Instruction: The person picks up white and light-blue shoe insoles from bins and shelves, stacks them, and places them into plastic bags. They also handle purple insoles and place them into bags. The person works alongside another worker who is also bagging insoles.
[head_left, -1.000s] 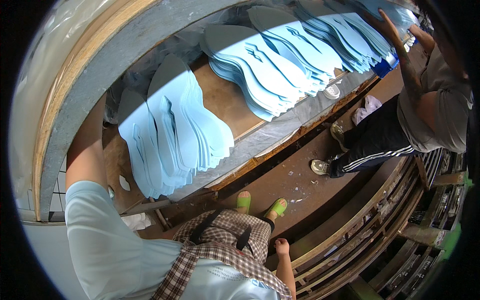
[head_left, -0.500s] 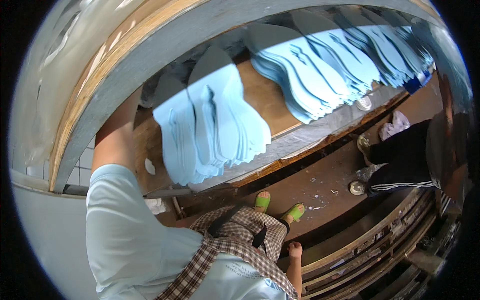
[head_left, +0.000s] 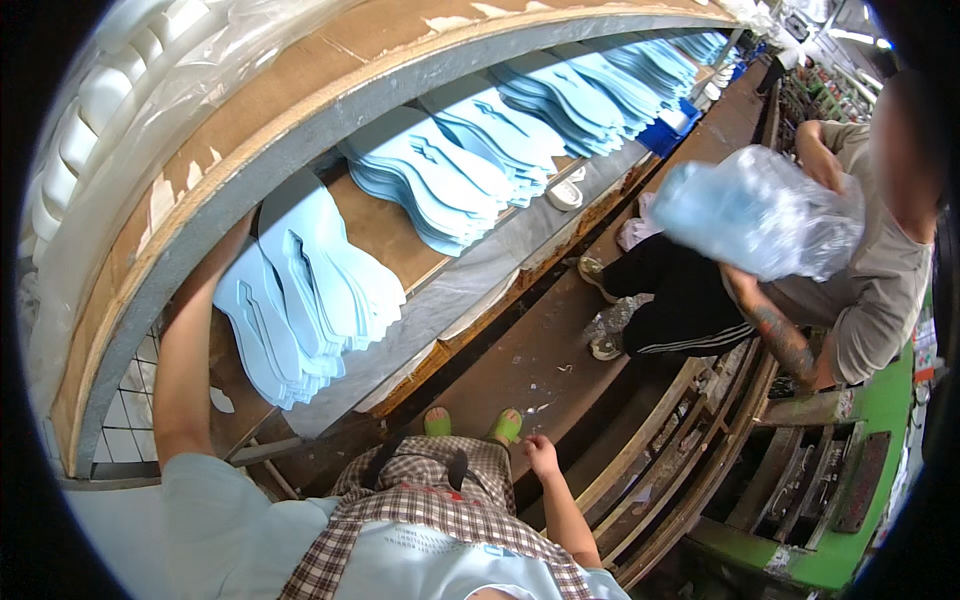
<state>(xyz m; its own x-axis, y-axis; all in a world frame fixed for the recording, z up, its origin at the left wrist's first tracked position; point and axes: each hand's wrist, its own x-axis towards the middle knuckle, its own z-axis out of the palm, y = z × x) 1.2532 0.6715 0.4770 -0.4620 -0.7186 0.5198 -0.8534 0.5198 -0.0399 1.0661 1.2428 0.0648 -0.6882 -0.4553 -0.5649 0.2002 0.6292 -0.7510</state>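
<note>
Lying in overlapping piles along a brown surface (head_left: 385, 240), pale blue shaped sheets (head_left: 425, 165) are ranged beneath an upper shelf (head_left: 300, 130). The leftmost stack (head_left: 262, 330) is placed just beside the left forearm (head_left: 190, 350), on its right, and is followed by a second stack (head_left: 335, 265) lying close against it. From the lower left the forearm is extended upward, and beyond it the left hand is hidden behind the grey edge of the shelf; whether its fingers are open, closed or gripping a sheet cannot be told. By the line of the arm, the leftmost stack is the pile nearest to those hidden fingers, though contact cannot be made out.

The right hand (head_left: 541, 456) is held low over the floor (head_left: 540, 370), its fingers loosely curled in toward the palm, well apart from the sheets. A white scrap (head_left: 221, 400) is seen on the surface, between the forearm and the lower part of the leftmost stack. Farther along, a blue crate (head_left: 668, 130) is seen past the nearer piles. On the right, a clear plastic bag (head_left: 770, 215) with pale blue contents is held in both hands by a co-worker (head_left: 885, 325)
</note>
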